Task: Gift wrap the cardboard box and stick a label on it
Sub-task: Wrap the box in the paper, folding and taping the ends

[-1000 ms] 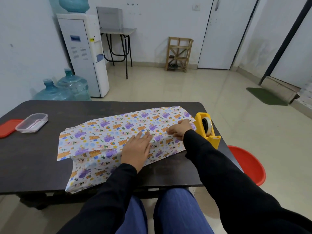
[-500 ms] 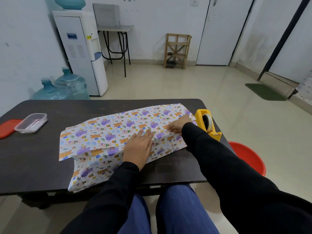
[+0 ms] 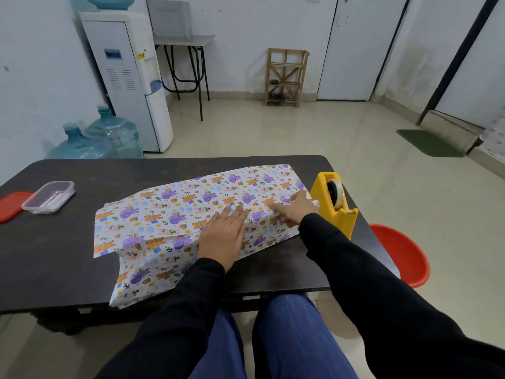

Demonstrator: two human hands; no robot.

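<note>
Patterned wrapping paper [image 3: 175, 214] with animal prints is folded over the cardboard box, which is fully hidden beneath it, on the dark table [image 3: 54, 258]. My left hand [image 3: 222, 235] lies flat on the overlapping paper seam, fingers straight. My right hand [image 3: 296, 207] presses on the seam further right with an extended finger, beside the yellow tape dispenser [image 3: 333, 203]. Loose paper ends stick out at the left and hang near the table's front edge.
A clear plastic container [image 3: 47, 196] and its red lid [image 3: 9, 205] sit at the table's left end. A red stool [image 3: 401, 253] stands to the right. On the floor beyond the table are water bottles [image 3: 109, 135] and a dispenser [image 3: 131, 77].
My right hand has slid a little along the seam and now points a finger leftward. The left hand stays flat on the paper. The camera moved slightly.
</note>
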